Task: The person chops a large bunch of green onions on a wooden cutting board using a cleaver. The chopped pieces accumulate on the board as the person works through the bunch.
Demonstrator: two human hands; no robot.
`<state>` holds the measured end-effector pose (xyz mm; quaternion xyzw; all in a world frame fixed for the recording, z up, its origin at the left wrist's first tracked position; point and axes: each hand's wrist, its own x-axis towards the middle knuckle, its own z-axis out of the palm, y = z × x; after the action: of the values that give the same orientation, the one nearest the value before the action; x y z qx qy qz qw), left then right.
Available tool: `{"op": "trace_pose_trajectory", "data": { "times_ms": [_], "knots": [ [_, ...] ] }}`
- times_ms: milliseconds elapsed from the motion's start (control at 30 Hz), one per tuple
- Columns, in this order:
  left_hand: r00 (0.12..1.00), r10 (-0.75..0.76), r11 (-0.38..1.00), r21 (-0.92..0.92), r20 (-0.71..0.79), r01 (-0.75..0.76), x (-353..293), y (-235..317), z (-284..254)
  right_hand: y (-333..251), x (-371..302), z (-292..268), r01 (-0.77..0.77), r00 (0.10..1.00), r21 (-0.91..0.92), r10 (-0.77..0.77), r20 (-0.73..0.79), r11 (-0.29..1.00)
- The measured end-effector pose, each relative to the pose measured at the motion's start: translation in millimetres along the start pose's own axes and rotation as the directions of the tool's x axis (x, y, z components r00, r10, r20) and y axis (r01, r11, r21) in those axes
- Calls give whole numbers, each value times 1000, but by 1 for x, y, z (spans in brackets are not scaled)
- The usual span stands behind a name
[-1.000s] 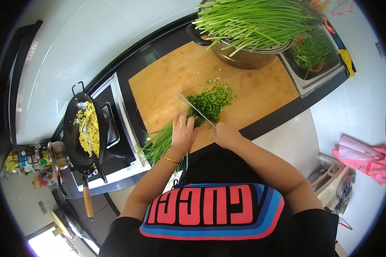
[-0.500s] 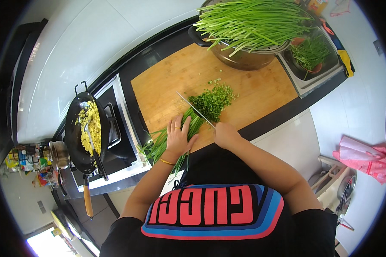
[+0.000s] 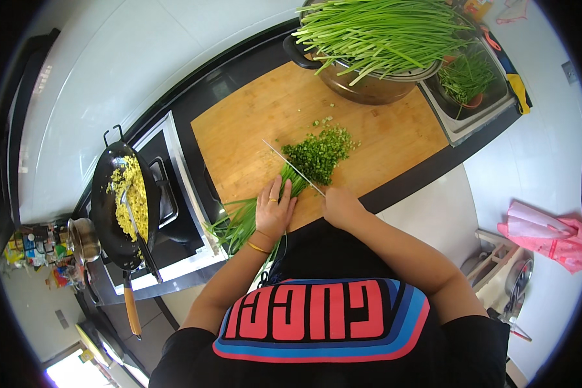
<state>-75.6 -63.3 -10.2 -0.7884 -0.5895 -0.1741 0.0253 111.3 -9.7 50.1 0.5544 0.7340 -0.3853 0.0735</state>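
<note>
A bundle of long green chives [image 3: 242,223] lies across the near edge of a large wooden cutting board [image 3: 265,123]. My left hand [image 3: 273,210] presses flat on the bundle, fingers together. My right hand [image 3: 340,205] grips the handle of a knife [image 3: 293,167], whose blade stands on the chives just right of my left fingertips. A heap of chopped chives [image 3: 320,152] sits beyond the blade on the board.
A metal pot [image 3: 375,84] heaped with uncut chives stands at the board's far right. A sink [image 3: 472,84] with more greens lies further right. On the stove to the left, a black wok [image 3: 124,197] holds yellow scrambled egg and a spatula.
My left hand, fingers spread half a second ago, has closed flat on the bundle again. The knife stays at the cut end of the chives.
</note>
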Motion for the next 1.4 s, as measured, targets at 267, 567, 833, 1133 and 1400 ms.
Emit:
{"op": "trace_pose_trajectory", "data": {
  "times_ms": [267,567,833,1133,1400],
  "knots": [
    [999,-13,999,34,30,12,0,1,3,-9,-31,-32,79,994,73,-73,-85,994],
    [1000,-13,1000,-21,23,14,1,-1,4,-7,-39,-21,-10,998,19,9,65,1000],
    [997,-16,998,-58,73,21,0,-4,5,-17,-37,-22,-82,990,36,78,119,996],
    [995,-94,968,-235,-23,86,-1,-6,10,-15,-31,-22,-89,986,35,83,142,995],
    [998,-22,986,-169,-53,13,3,-6,9,-14,-27,-23,-31,985,35,25,169,999]
  ]
}}
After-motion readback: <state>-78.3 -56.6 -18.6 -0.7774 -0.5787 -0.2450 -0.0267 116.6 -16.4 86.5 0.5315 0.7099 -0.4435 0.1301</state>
